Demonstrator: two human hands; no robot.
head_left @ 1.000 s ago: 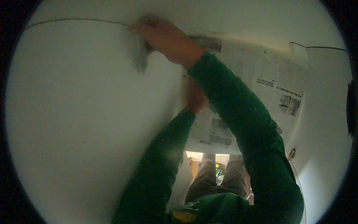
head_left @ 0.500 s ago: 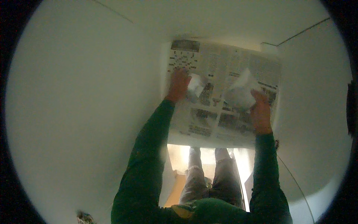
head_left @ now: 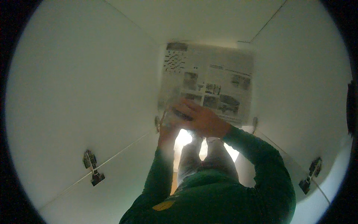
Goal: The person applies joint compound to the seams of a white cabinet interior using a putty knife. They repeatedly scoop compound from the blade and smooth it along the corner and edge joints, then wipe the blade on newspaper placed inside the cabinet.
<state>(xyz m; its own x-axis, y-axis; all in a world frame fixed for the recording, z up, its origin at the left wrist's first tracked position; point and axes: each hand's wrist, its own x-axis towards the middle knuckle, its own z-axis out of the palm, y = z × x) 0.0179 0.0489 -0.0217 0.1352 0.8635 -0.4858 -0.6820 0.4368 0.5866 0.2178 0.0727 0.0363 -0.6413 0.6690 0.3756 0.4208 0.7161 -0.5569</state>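
Panels (head_left: 78, 86), white and joined by thin dark seams, enclose the scene on the left, the right and at the top. Person in a green long-sleeved top (head_left: 216, 194), lower centre, both forearms reaching up toward the middle. Newspaper sheet (head_left: 223, 58), printed with text columns and dark pictures, lies spread between the side panels, its lower edge beside a bright gap. Legs (head_left: 188, 158) in greyish trousers show through that gap. Right hand (head_left: 207, 119), bent inward over the sheet's lower left part, overlaps the left hand (head_left: 167, 130), whose fingers are partly hidden. Metal hinges: a left one (head_left: 90, 160) and a right one (head_left: 315, 168), each on a seam. Pale translucent item (head_left: 170, 116), blurred, among the fingers; whether either hand is closed around it cannot be told. Yellow emblem (head_left: 164, 205) on the top's front.
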